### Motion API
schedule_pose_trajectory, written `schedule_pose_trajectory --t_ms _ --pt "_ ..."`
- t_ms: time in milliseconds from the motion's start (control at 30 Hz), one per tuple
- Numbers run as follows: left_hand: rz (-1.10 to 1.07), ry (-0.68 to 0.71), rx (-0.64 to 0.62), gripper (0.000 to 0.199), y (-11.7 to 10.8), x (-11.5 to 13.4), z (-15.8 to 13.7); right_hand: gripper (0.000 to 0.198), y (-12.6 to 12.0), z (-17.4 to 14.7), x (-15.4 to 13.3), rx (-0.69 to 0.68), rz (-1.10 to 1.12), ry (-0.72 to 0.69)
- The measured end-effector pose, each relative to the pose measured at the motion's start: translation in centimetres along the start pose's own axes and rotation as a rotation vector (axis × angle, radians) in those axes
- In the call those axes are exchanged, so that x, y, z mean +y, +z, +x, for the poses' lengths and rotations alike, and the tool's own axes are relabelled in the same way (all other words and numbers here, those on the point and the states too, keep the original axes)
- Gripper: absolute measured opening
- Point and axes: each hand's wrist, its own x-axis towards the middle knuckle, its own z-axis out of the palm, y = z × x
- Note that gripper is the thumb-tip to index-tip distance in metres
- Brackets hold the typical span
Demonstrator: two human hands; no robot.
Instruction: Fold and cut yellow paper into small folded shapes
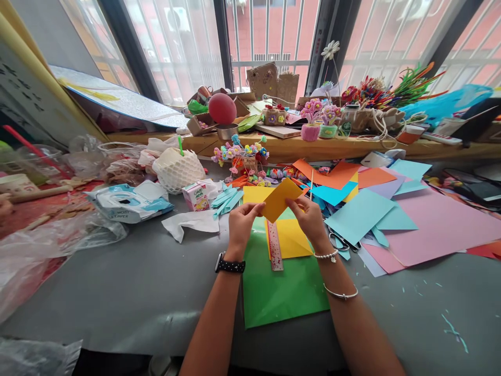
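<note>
Between my hands a small square of yellow paper (282, 200) is lifted above the table, tilted so a corner points upward. My left hand (243, 222) pinches its left corner with thumb and index finger. On the opposite side, my right hand (309, 219) grips the right corner the same way. Below lies a larger yellow sheet (295, 240) with a pink patterned ruler (275, 250) across its left part. Both rest on a green sheet or folder (284, 297). A pair of scissors (340, 242) sits right of my right wrist, partly under blue paper.
Light-blue sheets (360, 214) and a large pink sheet (442, 224) spread to the right. A wet-wipes pack (131, 202), a netted white coconut (178, 169) and a small box (196, 196) stand left. Craft flowers (240, 154) and a wooden ledge (282, 150) lie behind.
</note>
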Motion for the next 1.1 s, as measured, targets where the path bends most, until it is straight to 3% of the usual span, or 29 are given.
schedule_pose_trajectory --t_ms 133,233,333,433,600,833,933,1100 --pt "0.086 0.034 0.125 0.028 -0.2 0.2 -0.1 0.027 -0.6 0.2 0.1 0.046 -0.086 0.040" --pt "0.240 0.219 0.207 0.025 -0.1 0.2 -0.2 0.028 -0.5 0.1 -0.2 0.042 -0.209 -0.007" --pt "0.388 0.461 0.141 0.026 0.3 0.0 -0.2 0.026 -0.1 -0.1 -0.6 0.013 -0.296 -0.091" --pt "0.462 0.538 -0.008 0.037 0.8 -0.3 -0.3 0.026 0.2 -0.3 -0.9 -0.033 -0.316 -0.159" --pt "0.322 0.399 -0.203 0.051 1.2 -0.5 -0.3 0.029 0.0 -0.4 -1.5 -0.093 -0.258 -0.229" --pt "-0.035 0.123 -0.443 0.044 1.4 0.4 -0.6 0.031 -0.2 -0.4 -1.8 -0.168 -0.129 -0.218" --pt "-0.125 0.045 -0.500 0.042 1.3 0.7 -0.8 0.030 -0.1 -0.3 -1.7 -0.167 -0.099 -0.210" --pt "-0.173 0.036 -0.526 0.036 1.2 0.8 -0.8 0.028 -0.1 -0.4 -1.8 -0.160 -0.075 -0.214"
